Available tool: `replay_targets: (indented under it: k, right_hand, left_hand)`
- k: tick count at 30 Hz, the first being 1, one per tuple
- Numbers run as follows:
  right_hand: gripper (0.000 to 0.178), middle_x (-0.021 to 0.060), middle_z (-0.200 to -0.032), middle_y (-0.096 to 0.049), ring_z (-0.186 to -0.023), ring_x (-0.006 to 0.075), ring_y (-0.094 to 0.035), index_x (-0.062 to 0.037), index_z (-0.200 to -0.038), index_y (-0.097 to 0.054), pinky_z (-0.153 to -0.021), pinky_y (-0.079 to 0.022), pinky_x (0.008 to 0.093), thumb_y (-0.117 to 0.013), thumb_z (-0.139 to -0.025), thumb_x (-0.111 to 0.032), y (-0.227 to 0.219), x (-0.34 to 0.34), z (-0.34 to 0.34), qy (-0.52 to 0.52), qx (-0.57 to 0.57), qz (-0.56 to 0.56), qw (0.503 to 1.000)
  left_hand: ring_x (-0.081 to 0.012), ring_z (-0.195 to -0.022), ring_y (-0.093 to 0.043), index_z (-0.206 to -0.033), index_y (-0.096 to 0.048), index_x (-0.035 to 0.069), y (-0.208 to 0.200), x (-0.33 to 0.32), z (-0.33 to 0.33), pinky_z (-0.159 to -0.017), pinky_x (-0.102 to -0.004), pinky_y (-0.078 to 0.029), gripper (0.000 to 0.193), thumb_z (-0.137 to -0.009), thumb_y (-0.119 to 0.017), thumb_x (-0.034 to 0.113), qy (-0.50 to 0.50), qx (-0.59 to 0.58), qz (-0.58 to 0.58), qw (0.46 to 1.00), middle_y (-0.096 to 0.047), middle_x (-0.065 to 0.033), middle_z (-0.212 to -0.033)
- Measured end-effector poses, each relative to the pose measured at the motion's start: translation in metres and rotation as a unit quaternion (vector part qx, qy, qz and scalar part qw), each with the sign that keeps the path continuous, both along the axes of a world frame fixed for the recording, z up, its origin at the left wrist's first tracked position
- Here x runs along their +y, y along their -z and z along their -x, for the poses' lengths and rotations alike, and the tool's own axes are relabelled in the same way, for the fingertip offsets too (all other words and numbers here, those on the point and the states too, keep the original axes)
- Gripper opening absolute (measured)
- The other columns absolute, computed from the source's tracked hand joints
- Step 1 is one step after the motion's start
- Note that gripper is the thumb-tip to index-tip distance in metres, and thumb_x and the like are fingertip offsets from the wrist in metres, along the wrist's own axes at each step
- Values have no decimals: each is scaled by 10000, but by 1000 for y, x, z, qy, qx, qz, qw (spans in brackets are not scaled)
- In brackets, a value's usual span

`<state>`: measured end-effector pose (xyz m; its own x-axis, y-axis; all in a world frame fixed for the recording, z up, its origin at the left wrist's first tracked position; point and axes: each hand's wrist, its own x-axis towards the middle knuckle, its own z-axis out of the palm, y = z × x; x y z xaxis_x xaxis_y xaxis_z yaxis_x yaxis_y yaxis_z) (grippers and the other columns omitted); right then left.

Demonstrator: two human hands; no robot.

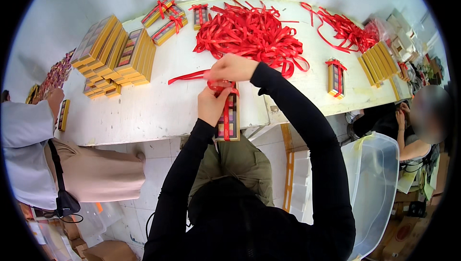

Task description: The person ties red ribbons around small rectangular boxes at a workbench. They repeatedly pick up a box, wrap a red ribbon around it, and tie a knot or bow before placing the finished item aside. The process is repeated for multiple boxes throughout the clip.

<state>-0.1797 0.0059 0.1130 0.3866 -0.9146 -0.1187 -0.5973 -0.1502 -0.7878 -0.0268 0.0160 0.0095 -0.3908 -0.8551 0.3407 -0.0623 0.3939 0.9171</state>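
In front of me, at the table's near edge, a slim gold-edged gift box (pixel 234 117) with coloured squares on its top lies lengthwise toward me. A red ribbon (pixel 226 117) runs along it and comes together at its far end. My left hand (pixel 211 105) is closed beside the box, thumb and fingers pinching the ribbon at the crossing. Above it, my right hand (pixel 235 68) bends over the far end with its fingertips closed on the ribbon. One ribbon tail stretches left across the table. My fingers partly hide the crossing.
A large heap of red ribbons (pixel 247 35) lies beyond my hands on the white table (pixel 163 112). Stacked boxes (pixel 137 57) stand left; bow-tied boxes (pixel 170 28) lie behind them. Another tied box (pixel 336 78) stands right. People sit or stand at both sides; a clear plastic bin (pixel 372 184) is at my right.
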Motion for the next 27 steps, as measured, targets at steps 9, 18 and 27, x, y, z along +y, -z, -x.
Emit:
replay_targets:
  k: [9, 18, 27]
  right_hand:
    - [179, 23, -807, -659, -809, 216, -584, -124, -949, -710, -841, -428, 369, -669, -778, -160, 59, 63, 41, 148, 233, 377, 884]
    - [159, -3, -697, -633, -766, 216, -570, -162, -889, -716, -760, -418, 394, -684, -755, -240, 72, 76, 22, 276, 150, 476, 822]
    - [148, 84, -701, -645, -665, 282, -635, -105, -802, -682, -605, -496, 384, -632, -772, -240, 87, 69, -3, 348, -100, 231, 903]
  left_hand:
    - [-271, -679, -573, -869, -686, 76, 2, -8, 11, -663, -371, -427, 91, -799, -647, 121, -55, -99, 260, 959, -633, -74, -740]
    - [-182, -659, -618, -952, -676, -5, 1, -15, 18, -610, -292, -487, 146, -847, -604, 66, 60, 7, 15, 998, -668, -109, -788]
    - [-127, -763, -633, -965, -683, -6, -6, -31, 26, -707, -251, -496, 179, -885, -574, 112, 54, -116, 140, 982, -683, -91, -803]
